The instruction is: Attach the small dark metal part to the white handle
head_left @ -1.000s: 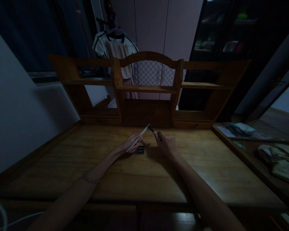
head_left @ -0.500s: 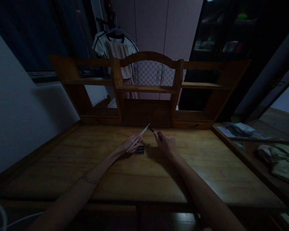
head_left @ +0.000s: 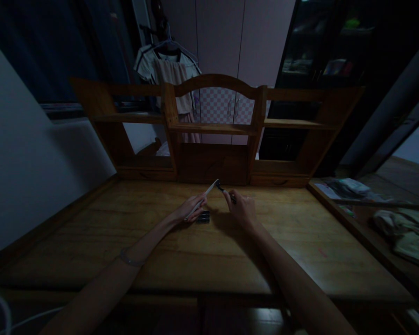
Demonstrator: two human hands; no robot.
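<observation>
Two slim pieces meet above the desk [head_left: 209, 260], with slipping the main risk

The left hand [head_left: 192, 207] is curled around a pale, narrow strip [head_left: 210, 188], fingers closed against it, its far end angled up and away. The right hand [head_left: 243, 208] pinches a black-headed tool [head_left: 221, 188], its head right at the strip's far end; whether the two touch is too dim to tell.

Neither piece seems propped on the wood, so steadiness probably depends on the fingers alone. Too hard a push from the right could make the head skid off the narrow tip, or pivot the strip, since the left hand grips it well back from that end. A slack pinch could drop the tool. The small black pieces [head_left: 204, 217] lie just beside the left fingers, where a dip of that hand could scatter them.
</observation>
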